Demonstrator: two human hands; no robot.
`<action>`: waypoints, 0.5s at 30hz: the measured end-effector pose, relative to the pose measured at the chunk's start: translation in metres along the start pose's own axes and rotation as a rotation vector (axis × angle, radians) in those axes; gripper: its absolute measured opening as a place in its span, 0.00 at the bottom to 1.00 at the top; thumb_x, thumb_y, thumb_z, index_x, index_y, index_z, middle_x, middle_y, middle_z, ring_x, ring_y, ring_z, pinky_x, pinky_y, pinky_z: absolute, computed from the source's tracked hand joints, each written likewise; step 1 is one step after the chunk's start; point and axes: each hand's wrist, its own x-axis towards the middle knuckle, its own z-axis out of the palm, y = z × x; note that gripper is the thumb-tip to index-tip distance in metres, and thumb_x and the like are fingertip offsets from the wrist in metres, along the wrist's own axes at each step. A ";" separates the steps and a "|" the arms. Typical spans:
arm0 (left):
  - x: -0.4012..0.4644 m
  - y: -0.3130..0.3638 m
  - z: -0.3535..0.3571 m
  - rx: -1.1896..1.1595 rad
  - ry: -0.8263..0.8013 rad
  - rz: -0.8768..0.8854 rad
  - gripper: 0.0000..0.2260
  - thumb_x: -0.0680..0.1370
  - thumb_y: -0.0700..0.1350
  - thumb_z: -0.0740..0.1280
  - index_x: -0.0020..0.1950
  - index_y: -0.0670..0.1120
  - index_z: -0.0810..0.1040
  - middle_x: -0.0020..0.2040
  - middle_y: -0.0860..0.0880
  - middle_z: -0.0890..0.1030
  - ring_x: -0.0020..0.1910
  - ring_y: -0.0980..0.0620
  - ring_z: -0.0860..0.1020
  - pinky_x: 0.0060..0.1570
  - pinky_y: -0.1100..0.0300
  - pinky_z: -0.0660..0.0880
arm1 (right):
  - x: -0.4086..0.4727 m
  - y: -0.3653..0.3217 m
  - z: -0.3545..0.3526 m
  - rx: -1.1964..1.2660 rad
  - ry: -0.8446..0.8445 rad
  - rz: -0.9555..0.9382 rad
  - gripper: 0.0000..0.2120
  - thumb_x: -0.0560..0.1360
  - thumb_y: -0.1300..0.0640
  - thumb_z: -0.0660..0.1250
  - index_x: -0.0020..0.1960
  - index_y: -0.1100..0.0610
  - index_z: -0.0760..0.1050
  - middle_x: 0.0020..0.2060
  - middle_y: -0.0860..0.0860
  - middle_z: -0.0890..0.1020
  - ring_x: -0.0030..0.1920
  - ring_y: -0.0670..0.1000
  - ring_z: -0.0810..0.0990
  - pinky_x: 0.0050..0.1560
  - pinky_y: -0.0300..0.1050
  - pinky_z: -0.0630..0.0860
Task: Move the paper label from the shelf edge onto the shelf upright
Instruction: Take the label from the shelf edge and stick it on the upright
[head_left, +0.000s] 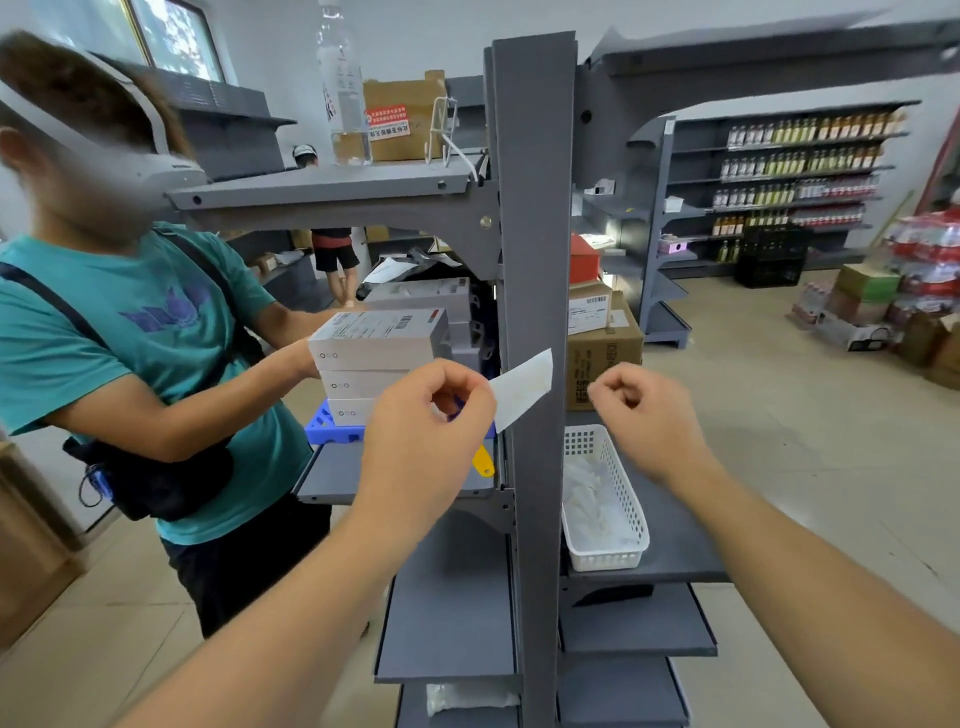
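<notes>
The white paper label (523, 392) is pinched at its left end by my left hand (426, 431) and slants up to the right across the front of the grey shelf upright (535, 234). Whether the label touches the upright I cannot tell. My right hand (641, 415) hovers just right of the upright at the same height, fingers curled shut with nothing in them. A grey shelf edge (332, 193) juts left from the upright above my hands.
A person in a teal shirt (156, 364) stands close on the left holding stacked grey boxes (379, 358). A white basket (608, 499) sits on the right shelf, a cardboard box (602, 348) behind it. A bottle (343, 88) stands on the upper shelf.
</notes>
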 end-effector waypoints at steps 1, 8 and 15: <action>0.000 0.003 0.002 0.039 0.013 0.064 0.06 0.76 0.42 0.70 0.40 0.51 0.82 0.35 0.53 0.81 0.33 0.59 0.74 0.32 0.71 0.69 | -0.004 -0.016 -0.004 0.057 -0.020 -0.029 0.11 0.80 0.59 0.68 0.39 0.55 0.81 0.25 0.49 0.76 0.29 0.44 0.70 0.33 0.29 0.68; 0.001 0.009 0.015 0.335 0.059 0.645 0.04 0.76 0.43 0.70 0.42 0.46 0.82 0.38 0.56 0.78 0.40 0.53 0.72 0.46 0.67 0.67 | -0.025 -0.086 -0.024 0.286 -0.156 0.021 0.20 0.81 0.52 0.68 0.32 0.57 0.81 0.23 0.51 0.77 0.24 0.46 0.71 0.32 0.39 0.71; -0.003 0.010 0.023 0.387 0.022 0.873 0.04 0.76 0.44 0.70 0.45 0.45 0.84 0.43 0.51 0.83 0.43 0.48 0.77 0.44 0.51 0.75 | -0.027 -0.086 -0.039 0.157 -0.108 -0.007 0.14 0.78 0.56 0.71 0.36 0.61 0.81 0.25 0.52 0.79 0.27 0.49 0.73 0.35 0.47 0.74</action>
